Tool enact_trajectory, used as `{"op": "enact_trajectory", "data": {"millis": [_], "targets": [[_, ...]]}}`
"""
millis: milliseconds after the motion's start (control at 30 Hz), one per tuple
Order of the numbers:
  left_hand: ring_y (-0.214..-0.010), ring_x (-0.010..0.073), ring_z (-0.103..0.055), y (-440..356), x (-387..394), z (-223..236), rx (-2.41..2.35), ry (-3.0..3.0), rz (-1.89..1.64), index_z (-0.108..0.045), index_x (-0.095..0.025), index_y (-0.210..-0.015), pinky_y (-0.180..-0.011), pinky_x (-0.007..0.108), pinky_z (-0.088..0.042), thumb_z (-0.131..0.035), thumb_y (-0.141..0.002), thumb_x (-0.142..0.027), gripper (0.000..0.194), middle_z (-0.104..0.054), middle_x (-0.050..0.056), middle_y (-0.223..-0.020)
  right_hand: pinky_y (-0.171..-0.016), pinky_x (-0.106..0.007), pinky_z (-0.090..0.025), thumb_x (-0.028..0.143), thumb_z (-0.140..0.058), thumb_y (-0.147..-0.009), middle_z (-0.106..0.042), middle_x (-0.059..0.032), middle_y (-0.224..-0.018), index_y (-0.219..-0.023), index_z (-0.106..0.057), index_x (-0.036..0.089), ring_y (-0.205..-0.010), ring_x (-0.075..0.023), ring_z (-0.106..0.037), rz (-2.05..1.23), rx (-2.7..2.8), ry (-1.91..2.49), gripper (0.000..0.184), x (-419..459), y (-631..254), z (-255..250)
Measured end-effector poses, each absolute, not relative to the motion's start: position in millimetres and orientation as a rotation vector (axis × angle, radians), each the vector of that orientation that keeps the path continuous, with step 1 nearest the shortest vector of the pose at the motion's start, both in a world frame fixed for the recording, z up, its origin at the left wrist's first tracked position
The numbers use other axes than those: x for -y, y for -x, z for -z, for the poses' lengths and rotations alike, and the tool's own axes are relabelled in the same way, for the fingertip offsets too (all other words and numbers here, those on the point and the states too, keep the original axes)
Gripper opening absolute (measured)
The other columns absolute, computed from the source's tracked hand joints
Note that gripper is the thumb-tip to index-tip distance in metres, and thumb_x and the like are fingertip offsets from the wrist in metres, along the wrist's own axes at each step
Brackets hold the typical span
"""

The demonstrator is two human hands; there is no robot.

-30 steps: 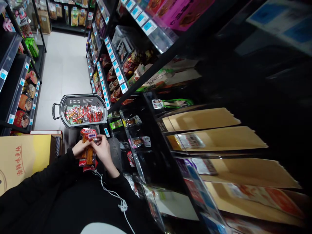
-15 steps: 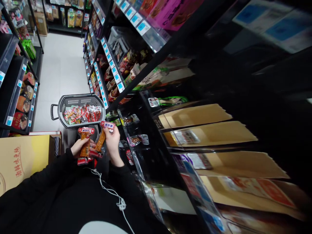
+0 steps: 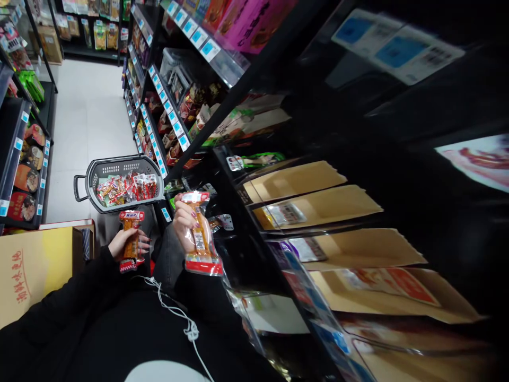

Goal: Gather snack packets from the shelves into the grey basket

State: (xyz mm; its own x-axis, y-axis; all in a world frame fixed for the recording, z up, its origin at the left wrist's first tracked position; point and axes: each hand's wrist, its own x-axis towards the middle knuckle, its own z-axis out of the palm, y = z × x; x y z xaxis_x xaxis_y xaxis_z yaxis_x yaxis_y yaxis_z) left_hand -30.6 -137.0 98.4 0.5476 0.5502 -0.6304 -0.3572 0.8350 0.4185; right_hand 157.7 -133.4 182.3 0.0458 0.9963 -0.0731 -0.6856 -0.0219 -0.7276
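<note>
My left hand [image 3: 124, 243] is closed round a few orange snack packets with red ends [image 3: 130, 240], held low over my lap. My right hand [image 3: 185, 224] grips a single clear packet with an orange snack and a red-white end [image 3: 200, 239], raised beside the black shelf front [image 3: 254, 249]. Beyond my hands a grey shopping basket [image 3: 92, 172] on the floor holds several more red and white snack packets [image 3: 126, 188].
Open cardboard display boxes [image 3: 314, 212] fill the shelf at the right. Shelves with blue price tags [image 3: 167, 106] line the aisle. A yellow carton [image 3: 32, 265] stands at my left. A white cable [image 3: 178, 318] runs over my black clothing. The pale tiled floor [image 3: 91, 111] stretches ahead.
My right hand has pulled one packet away from the bunch and lifted it rightward toward the shelf. My left hand keeps the rest. The view has swung a little to the right.
</note>
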Motion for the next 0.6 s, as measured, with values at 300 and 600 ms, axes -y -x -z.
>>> {"op": "enact_trajectory", "data": {"millis": [300,600], "targets": [[-0.062,0.0221,-0.068,28.7,137.1,-104.2,-0.848,-0.248,-0.550,-0.060,-0.008,-0.081,-0.058,0.034,-0.055,-0.055,-0.083,-0.024,0.017,-0.068,0.013,-0.074,-0.066,-0.028,-0.048,0.038,-0.073,-0.064,-0.059,0.0006,-0.074,-0.085,-0.053,0.020,-0.066,-0.0136,-0.056,-0.828,0.806,1.377,0.034,129.4,-155.7,-192.8],[-0.075,0.0279,-0.069,30.5,137.6,-96.3,-0.746,-0.276,-0.598,-0.060,-0.008,-0.084,-0.065,0.038,-0.054,-0.062,-0.075,-0.025,0.020,-0.069,0.017,-0.084,-0.063,-0.029,-0.043,0.044,-0.066,-0.068,-0.062,-0.0024,-0.068,-0.085,-0.061,0.017,-0.060,-0.0158,-0.052,-0.626,1.239,1.836,0.032,108.0,-205.1,-144.5]]}}
